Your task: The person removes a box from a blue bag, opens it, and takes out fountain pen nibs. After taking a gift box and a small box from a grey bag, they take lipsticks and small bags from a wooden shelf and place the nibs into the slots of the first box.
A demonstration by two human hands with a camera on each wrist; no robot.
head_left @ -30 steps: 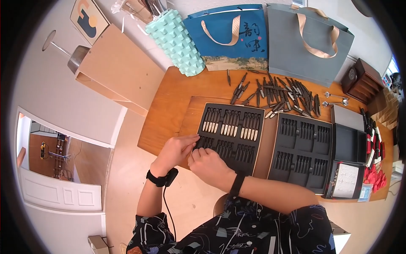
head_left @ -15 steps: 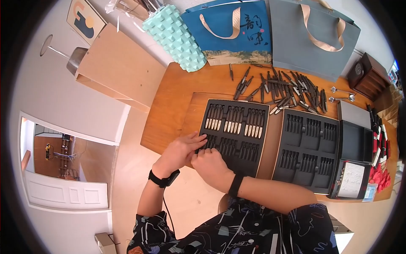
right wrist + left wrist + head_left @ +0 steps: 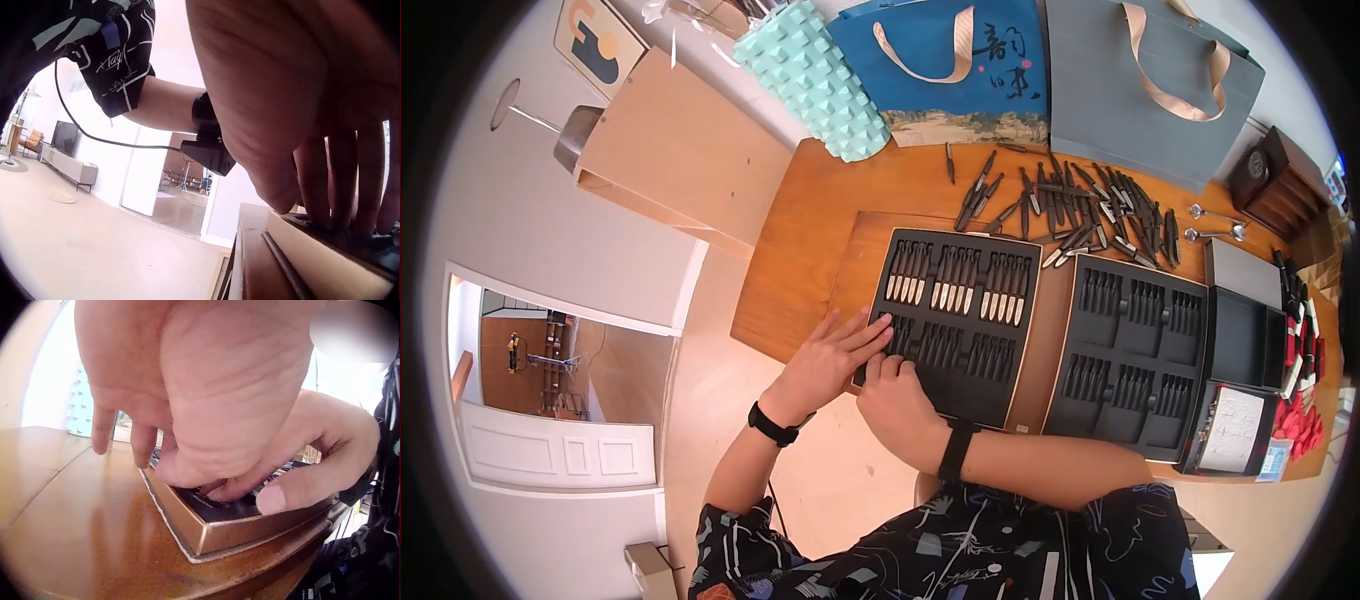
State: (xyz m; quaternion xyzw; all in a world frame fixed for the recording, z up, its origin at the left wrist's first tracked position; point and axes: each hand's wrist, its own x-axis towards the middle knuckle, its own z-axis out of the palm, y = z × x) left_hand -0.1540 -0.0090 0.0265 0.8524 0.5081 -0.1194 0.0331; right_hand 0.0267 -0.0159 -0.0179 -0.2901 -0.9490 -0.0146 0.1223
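Note:
In the head view, the left hand (image 3: pixel 825 360) lies with extended fingers over the lower left compartment of a black tray (image 3: pixel 975 325) in a box. Beside it the right hand (image 3: pixel 902 405) reaches down into the same compartment. The left wrist view has the left hand (image 3: pixel 212 387) above the box corner (image 3: pixel 228 536), while the right hand (image 3: pixel 331 447) touches the black insert, thumb apart from the index finger. Fingers of the right hand (image 3: pixel 281 100) point down onto the tray in the right wrist view. What lies under the fingertips is hidden. Silver-tipped dark pens (image 3: pixel 953 282) fill the upper row.
A second black tray (image 3: pixel 1133 345) sits to the right. Behind the trays many loose dark pens (image 3: pixel 1080 205) are scattered on the wooden table (image 3: pixel 795 250). Further back stand a blue bag (image 3: pixel 930 65), a grey bag (image 3: pixel 1135 90) and a mint textured object (image 3: pixel 815 85).
The head view has shifted slightly. The left hand's fingers have spread a little over the tray, and the right hand has moved slightly right, its fingers further over the tray edge.

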